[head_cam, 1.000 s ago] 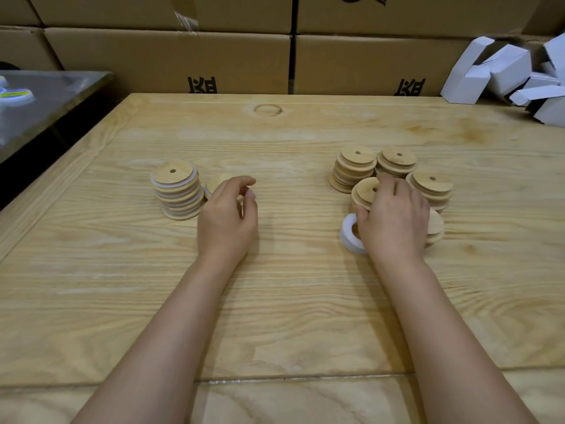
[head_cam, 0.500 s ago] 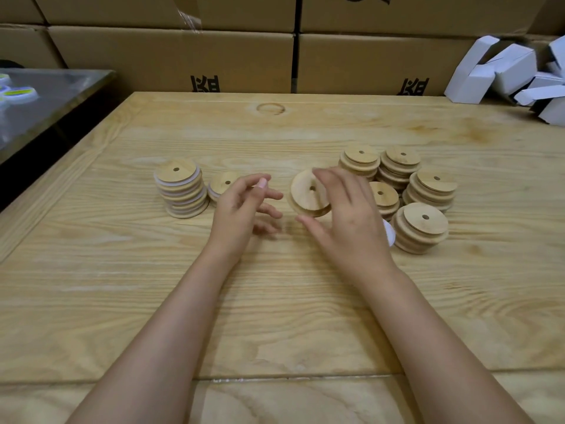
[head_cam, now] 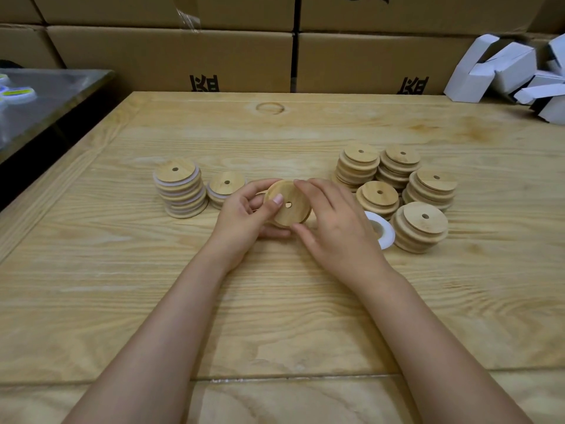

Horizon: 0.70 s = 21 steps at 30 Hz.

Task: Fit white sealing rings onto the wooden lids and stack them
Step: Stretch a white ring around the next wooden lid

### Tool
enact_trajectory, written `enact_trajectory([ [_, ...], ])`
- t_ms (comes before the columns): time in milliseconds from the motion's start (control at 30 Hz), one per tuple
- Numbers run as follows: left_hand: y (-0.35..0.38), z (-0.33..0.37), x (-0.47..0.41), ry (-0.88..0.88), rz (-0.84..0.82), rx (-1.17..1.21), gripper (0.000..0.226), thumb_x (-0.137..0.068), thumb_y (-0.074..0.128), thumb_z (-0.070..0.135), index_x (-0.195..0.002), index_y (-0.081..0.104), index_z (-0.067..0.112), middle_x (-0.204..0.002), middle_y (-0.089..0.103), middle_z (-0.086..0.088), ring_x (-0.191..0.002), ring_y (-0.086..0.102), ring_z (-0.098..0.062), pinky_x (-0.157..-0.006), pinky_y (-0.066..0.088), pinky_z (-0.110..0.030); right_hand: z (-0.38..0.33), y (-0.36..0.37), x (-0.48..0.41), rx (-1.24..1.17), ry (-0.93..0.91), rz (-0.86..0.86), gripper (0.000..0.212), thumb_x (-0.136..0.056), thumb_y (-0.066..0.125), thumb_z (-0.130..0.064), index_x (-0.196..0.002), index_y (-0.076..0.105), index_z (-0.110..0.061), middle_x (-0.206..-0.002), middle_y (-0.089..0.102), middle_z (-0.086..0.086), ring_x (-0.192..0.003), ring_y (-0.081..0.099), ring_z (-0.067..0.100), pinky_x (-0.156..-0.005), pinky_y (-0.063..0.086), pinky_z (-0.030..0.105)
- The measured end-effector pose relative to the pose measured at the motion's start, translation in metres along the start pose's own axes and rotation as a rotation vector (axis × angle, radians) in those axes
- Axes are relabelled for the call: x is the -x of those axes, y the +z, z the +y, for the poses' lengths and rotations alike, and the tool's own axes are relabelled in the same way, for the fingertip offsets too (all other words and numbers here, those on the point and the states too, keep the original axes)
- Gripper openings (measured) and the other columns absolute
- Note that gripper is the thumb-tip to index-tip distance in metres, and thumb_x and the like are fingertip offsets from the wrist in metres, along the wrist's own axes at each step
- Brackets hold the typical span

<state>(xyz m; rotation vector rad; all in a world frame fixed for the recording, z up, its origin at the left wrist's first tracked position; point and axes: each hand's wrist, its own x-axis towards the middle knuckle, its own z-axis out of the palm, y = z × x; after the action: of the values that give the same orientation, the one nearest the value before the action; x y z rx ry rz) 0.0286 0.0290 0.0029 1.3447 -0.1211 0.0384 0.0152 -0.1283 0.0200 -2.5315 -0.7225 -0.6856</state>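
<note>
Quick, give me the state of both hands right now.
Left hand: holds the lid, thumb on top.
Right hand: pinches the same lid's rim between thumb and fingers.

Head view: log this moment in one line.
wooden lid: in both hands | left hand: grips lid, thumb on face | right hand: pinches lid rim | white sealing ring: on table beside right hand

Brown cardboard boxes point(head_cam: 171, 56) stand behind the wooden table point(head_cam: 275, 301), white cartons point(head_cam: 504, 71) pile at its far right, and a grey metal surface point(head_cam: 55, 93) at left carries possibly tape rolls point(head_cam: 18, 94).
</note>
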Motion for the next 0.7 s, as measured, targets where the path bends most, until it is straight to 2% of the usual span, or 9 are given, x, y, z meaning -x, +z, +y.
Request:
enact_trajectory([
  [67,0.0,-0.001,-0.001,0.001,0.019,-0.014,0.021,-0.089,0.057,0.007,-0.107,0.06,0.017,-0.08,0.072,0.002,-0.075,0.069,-0.016,-0.057,0.059,-0.032,0.005,-0.002,0.0,0.011,0.027,0.028,0.043,-0.074,0.064,0.004,-0.117,0.061,-0.002,-0.111,0.063,0.013,-0.101,0.057,0.033,-0.088,0.045,0.041],
  [133,-0.001,-0.003,-0.002,-0.007,0.032,-0.027,0.021,-0.089,0.058,0.006,-0.106,0.061,0.018,-0.079,0.072,0.002,-0.076,0.07,-0.016,-0.057,0.059,-0.032,0.012,-0.006,-0.001,0.045,0.097,0.005,0.045,-0.07,0.057,0.014,-0.111,0.065,-0.003,-0.106,0.065,0.012,-0.098,0.057,0.034,-0.085,0.043,0.039],
  [300,-0.001,-0.003,-0.003,-0.028,0.047,-0.042,0.021,-0.089,0.058,0.005,-0.104,0.062,0.018,-0.079,0.071,0.001,-0.076,0.069,-0.017,-0.056,0.059,-0.032,0.031,-0.015,0.0,0.297,0.309,-0.165,0.046,-0.075,0.049,0.011,-0.114,0.063,-0.01,-0.113,0.061,0.007,-0.101,0.046,0.029,-0.085,0.039,0.04],
  [533,0.001,0.001,-0.002,-0.046,0.057,-0.038,0.023,-0.09,0.056,0.002,-0.112,0.058,0.01,-0.085,0.068,-0.006,-0.075,0.068,-0.016,-0.058,0.06,-0.034,0.033,-0.02,0.001,0.335,0.421,-0.26,0.034,-0.079,0.047,0.005,-0.107,0.064,-0.005,-0.11,0.059,0.01,-0.105,0.045,0.029,-0.085,0.042,0.04],
  [700,0.002,0.001,-0.002,-0.059,0.058,-0.045,0.024,-0.091,0.055,0.002,-0.113,0.058,0.01,-0.084,0.068,-0.005,-0.074,0.068,-0.016,-0.058,0.06,-0.034,0.034,-0.022,0.0,0.295,0.467,-0.266,0.033,-0.079,0.048,0.008,-0.104,0.064,-0.003,-0.106,0.059,0.011,-0.104,0.046,0.029,-0.079,0.044,0.037],
])
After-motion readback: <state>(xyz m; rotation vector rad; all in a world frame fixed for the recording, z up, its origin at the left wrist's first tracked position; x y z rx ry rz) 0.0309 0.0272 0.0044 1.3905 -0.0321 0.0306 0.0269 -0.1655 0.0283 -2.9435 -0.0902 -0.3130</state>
